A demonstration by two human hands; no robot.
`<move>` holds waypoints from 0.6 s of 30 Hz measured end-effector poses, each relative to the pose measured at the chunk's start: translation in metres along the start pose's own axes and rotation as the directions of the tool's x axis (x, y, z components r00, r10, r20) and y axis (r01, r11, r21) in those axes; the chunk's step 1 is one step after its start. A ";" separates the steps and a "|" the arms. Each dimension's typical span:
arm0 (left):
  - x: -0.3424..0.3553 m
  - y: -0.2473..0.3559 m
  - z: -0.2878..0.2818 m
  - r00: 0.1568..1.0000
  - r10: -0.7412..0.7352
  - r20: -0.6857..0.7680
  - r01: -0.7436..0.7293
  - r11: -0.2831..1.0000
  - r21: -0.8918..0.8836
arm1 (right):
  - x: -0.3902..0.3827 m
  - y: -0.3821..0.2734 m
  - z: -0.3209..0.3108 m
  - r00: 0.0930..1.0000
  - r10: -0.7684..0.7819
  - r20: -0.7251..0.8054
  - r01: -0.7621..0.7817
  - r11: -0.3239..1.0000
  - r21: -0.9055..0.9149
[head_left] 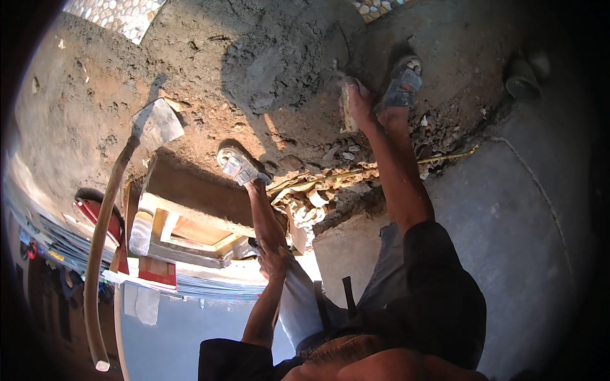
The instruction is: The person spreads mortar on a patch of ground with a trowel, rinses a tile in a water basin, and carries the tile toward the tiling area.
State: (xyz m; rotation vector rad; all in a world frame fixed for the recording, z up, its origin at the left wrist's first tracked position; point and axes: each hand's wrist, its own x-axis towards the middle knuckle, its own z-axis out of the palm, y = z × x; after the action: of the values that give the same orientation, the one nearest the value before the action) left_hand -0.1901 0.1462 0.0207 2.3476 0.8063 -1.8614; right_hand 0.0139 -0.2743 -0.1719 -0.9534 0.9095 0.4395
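Note:
My right hand point(361, 106) is low to the ground beside my right foot, closed around a pale, narrow hand float point(347, 106), seen nearly edge-on. The float is at the edge of grey wet mortar point(273, 70) spread over the soil. My left hand point(273, 261) lies on my bent left leg at the knee, its fingers apart. A small dark shape shows by those fingers; I cannot make out what it is. Both feet, in strapped sandals point(240, 166), stand on the rough ground.
A long-handled shovel point(159, 124) lies at the left, its blade on the soil. Near my left foot is a box-like block with a wooden frame point(197, 228). A yellow strip point(448, 156) crosses the rubble. Smooth concrete point(508, 235) lies at the right; pebbled paving point(121, 16) shows far off.

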 end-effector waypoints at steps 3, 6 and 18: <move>0.005 0.003 -0.006 1.000 0.010 -0.009 -0.010 0.999 0.048 | 0.003 0.032 -0.018 0.993 -0.120 0.013 0.121 0.988 -0.099; 0.007 0.010 -0.013 1.000 0.002 0.010 -0.003 0.999 0.038 | 0.009 0.072 -0.011 0.950 -0.307 -0.059 0.211 0.769 -0.603; 0.002 0.004 -0.008 1.000 0.015 -0.012 -0.015 1.000 0.013 | 0.001 0.044 0.007 0.714 -0.447 -0.539 0.082 0.818 -0.569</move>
State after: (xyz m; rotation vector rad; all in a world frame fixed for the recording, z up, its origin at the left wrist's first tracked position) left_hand -0.1811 0.1468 0.0198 2.3685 0.7785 -1.8538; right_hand -0.0118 -0.2448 -0.1929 -1.7897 1.2865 0.0553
